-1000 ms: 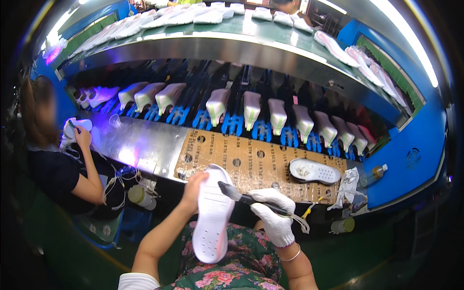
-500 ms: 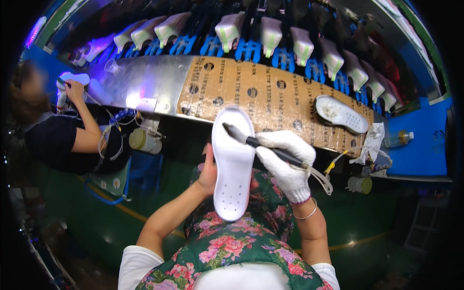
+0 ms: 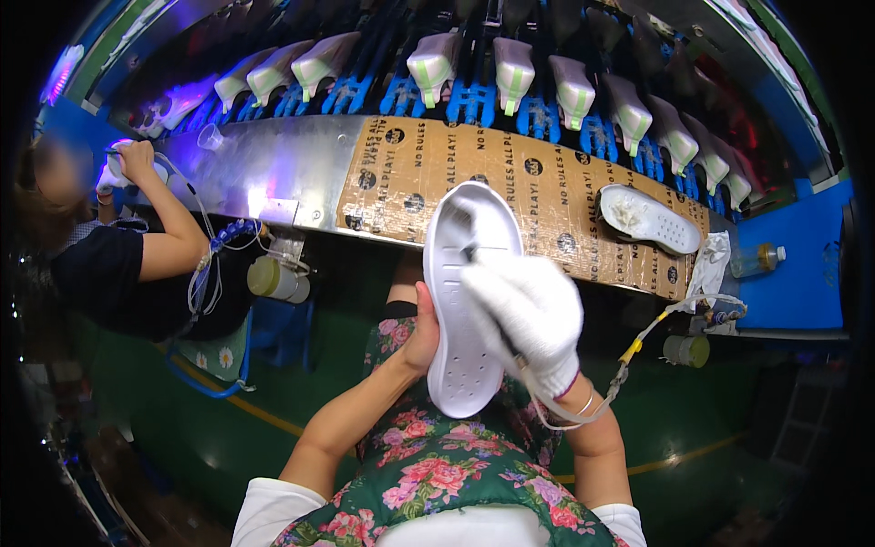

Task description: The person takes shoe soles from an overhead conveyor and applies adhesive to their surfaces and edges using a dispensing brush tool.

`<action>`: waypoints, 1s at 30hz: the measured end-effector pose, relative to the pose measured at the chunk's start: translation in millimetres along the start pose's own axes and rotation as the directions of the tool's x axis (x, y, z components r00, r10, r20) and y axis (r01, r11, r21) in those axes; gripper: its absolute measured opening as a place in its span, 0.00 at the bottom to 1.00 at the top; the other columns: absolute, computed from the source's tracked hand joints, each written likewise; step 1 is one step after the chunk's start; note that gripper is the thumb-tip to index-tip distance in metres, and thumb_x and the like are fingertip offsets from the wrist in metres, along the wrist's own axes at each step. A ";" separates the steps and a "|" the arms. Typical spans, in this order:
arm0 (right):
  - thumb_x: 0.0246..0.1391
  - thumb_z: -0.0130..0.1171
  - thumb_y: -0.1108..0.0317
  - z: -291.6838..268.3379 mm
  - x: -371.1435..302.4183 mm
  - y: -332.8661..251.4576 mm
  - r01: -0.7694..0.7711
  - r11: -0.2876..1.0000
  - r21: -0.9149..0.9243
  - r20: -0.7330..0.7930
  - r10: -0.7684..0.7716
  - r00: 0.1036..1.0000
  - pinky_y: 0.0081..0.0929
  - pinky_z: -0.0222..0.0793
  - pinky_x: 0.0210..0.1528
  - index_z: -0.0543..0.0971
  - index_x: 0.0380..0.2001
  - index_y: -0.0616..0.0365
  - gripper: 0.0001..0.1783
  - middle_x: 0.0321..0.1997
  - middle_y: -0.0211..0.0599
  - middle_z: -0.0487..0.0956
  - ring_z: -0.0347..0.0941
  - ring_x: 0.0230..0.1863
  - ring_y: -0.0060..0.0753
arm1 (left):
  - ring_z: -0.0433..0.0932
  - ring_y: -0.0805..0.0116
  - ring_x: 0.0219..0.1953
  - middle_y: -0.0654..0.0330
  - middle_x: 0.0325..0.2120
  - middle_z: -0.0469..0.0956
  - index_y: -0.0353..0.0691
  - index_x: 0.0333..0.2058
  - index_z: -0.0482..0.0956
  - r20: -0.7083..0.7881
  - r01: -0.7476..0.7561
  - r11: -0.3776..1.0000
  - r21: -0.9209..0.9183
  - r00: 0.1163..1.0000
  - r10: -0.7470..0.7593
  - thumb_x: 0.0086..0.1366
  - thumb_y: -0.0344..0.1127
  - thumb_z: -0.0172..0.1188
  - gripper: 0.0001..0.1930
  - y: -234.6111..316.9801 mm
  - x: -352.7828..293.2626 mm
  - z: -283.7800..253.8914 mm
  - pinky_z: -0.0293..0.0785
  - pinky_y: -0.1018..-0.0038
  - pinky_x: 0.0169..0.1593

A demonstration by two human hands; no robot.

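Observation:
A white shoe sole stands lengthwise before me, its inner side with small holes and raised lines facing up. My left hand is closed on its left edge. Over the sole's right side is my right hand in a white knit glove, closed around a brush with a dark handle. Motion blurs the glove, and the bristles show only faintly inside the far end of the sole. A clear tube runs from the brush past my right wrist.
Printed cardboard covers part of the metal bench. On it lies another white sole; a white cloth and bottle are to the right. Shoe uppers hang behind. A co-worker sits at left.
The sole has shifted right and tilted, now showing its inner rim. My gloved hand has turned over the brush and come closer to the sole. The tube has swung down around my wrist.

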State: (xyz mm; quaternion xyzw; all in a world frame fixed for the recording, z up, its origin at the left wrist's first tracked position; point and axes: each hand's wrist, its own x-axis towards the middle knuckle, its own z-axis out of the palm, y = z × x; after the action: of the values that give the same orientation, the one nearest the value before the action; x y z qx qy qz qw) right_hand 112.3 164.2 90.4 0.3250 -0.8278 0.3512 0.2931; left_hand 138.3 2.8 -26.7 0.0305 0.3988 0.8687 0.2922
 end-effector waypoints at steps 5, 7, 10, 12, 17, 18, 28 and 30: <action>0.46 0.73 0.81 -7.3 -3.1 -5.0 -0.196 0.900 0.390 -0.009 0.216 0.976 0.33 0.78 0.43 0.85 0.39 0.61 0.15 0.41 0.45 0.87 0.84 0.39 0.41 | 0.76 0.50 0.62 0.46 0.64 0.70 0.42 0.74 0.53 -0.056 -0.060 0.987 -0.150 0.997 0.052 0.62 0.85 0.20 0.58 12.6 -1.5 1.3 0.76 0.53 0.63; 0.47 0.71 0.82 -9.8 -1.5 1.8 -0.209 0.948 0.241 -0.143 0.248 0.958 0.33 0.78 0.46 0.84 0.39 0.61 0.14 0.43 0.46 0.86 0.84 0.41 0.40 | 0.85 0.47 0.45 0.43 0.50 0.79 0.39 0.70 0.59 0.010 0.040 0.861 -0.507 0.999 -0.041 0.56 0.89 0.19 0.62 13.5 -2.2 3.2 0.84 0.54 0.49; 0.43 0.71 0.80 -4.4 -5.0 1.4 -0.041 0.988 0.149 -0.031 0.046 0.998 0.37 0.79 0.47 0.86 0.43 0.59 0.19 0.45 0.45 0.86 0.84 0.43 0.47 | 0.78 0.52 0.58 0.48 0.61 0.73 0.41 0.72 0.57 -0.011 -0.043 0.987 -0.153 0.999 0.042 0.63 0.84 0.19 0.57 12.6 1.9 -8.9 0.77 0.55 0.61; 0.41 0.72 0.80 4.7 -12.6 -5.2 -0.002 0.978 0.208 0.008 0.001 1.000 0.35 0.78 0.43 0.86 0.41 0.60 0.19 0.42 0.44 0.86 0.84 0.40 0.45 | 0.70 0.55 0.67 0.51 0.68 0.67 0.41 0.74 0.54 -0.063 -0.044 0.995 -0.093 0.997 0.038 0.66 0.81 0.19 0.54 17.3 9.4 -9.1 0.67 0.56 0.70; 0.45 0.73 0.80 -5.1 -7.3 6.1 -0.140 0.910 0.391 -0.050 0.173 0.984 0.34 0.78 0.45 0.85 0.40 0.62 0.16 0.41 0.45 0.86 0.84 0.40 0.43 | 0.69 0.55 0.67 0.49 0.67 0.68 0.40 0.74 0.54 0.126 -0.110 0.959 -0.260 0.981 0.147 0.61 0.85 0.21 0.59 26.9 12.6 -19.5 0.67 0.56 0.70; 0.46 0.72 0.81 -6.9 -6.1 4.4 -0.144 0.957 0.252 -0.100 0.174 0.980 0.35 0.78 0.45 0.84 0.41 0.62 0.16 0.42 0.46 0.86 0.83 0.40 0.43 | 0.69 0.55 0.68 0.49 0.67 0.67 0.40 0.74 0.54 0.187 -0.105 0.952 -0.288 0.969 0.163 0.61 0.86 0.20 0.59 29.0 14.5 -20.5 0.67 0.56 0.70; 0.46 0.73 0.79 6.1 -20.4 2.8 -0.172 0.920 0.351 -0.007 0.186 0.983 0.34 0.77 0.44 0.86 0.40 0.60 0.15 0.44 0.43 0.86 0.83 0.39 0.41 | 0.80 0.48 0.55 0.48 0.60 0.74 0.43 0.72 0.56 -0.095 -0.174 0.893 -0.414 0.985 0.148 0.57 0.89 0.27 0.60 39.1 36.9 -29.3 0.79 0.52 0.57; 0.47 0.72 0.76 12.2 -20.7 -0.4 -0.022 0.969 0.246 -0.042 0.033 0.999 0.36 0.80 0.39 0.86 0.42 0.59 0.16 0.38 0.42 0.86 0.84 0.37 0.43 | 0.82 0.45 0.47 0.43 0.55 0.76 0.40 0.69 0.60 -0.224 -0.160 0.794 -0.586 0.974 0.031 0.54 0.92 0.28 0.63 44.9 47.8 -24.1 0.83 0.51 0.49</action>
State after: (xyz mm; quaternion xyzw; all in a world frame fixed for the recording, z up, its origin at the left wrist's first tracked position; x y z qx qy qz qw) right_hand 122.2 161.4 68.7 0.3392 -0.7755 0.4621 0.2646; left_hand 70.2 -11.0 -19.8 -0.1319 0.1285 0.9623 0.2001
